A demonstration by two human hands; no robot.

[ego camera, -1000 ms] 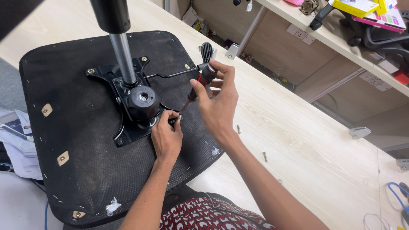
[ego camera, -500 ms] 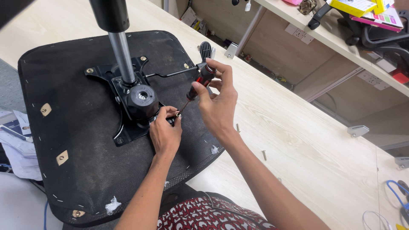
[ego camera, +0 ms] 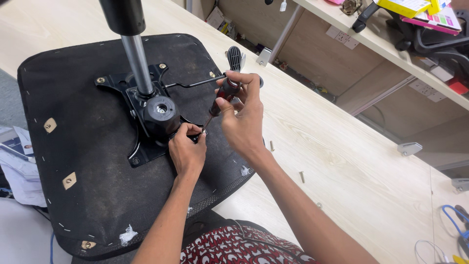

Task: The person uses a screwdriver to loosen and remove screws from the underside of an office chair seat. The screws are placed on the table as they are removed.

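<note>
- Right now the right hand is closed around a red-and-black screwdriver.
- Left hand pinches at the screwdriver's tip beside the black seat mechanism plate.

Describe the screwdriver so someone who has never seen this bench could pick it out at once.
Start at the upturned black chair seat lying on the pale wooden table, with a black metal plate bolted to its middle. At that plate's near right corner the right hand holds the screwdriver tilted, tip down by the left hand. Its black-and-red handle sets it apart from the plain black lever behind.
</note>
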